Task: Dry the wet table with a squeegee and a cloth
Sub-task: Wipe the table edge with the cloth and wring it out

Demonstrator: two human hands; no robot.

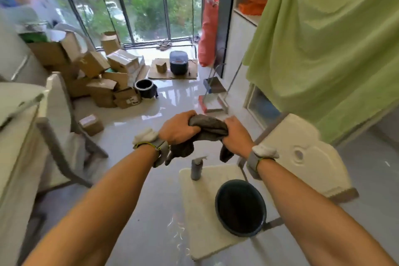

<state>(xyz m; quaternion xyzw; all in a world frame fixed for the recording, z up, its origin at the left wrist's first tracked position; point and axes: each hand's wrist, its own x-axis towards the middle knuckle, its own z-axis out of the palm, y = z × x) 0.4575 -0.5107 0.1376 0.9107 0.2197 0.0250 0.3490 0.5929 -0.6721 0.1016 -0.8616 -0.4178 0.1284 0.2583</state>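
Fingers (187, 116) of left hand (177, 129) and right hand (236, 134) curl tightly round a grey cloth (208, 128). A dark bucket (239, 207) sits at five o'clock from it.

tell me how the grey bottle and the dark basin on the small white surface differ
The grey bottle is tall and narrow; the dark basin is wide and round. The bottle carries a spray head; the basin is open on top. The bottle stands near the far edge of the small white surface, the basin at its right side, nearer the person. Both rest on it untouched; the left hand and right hand grip the cloth.
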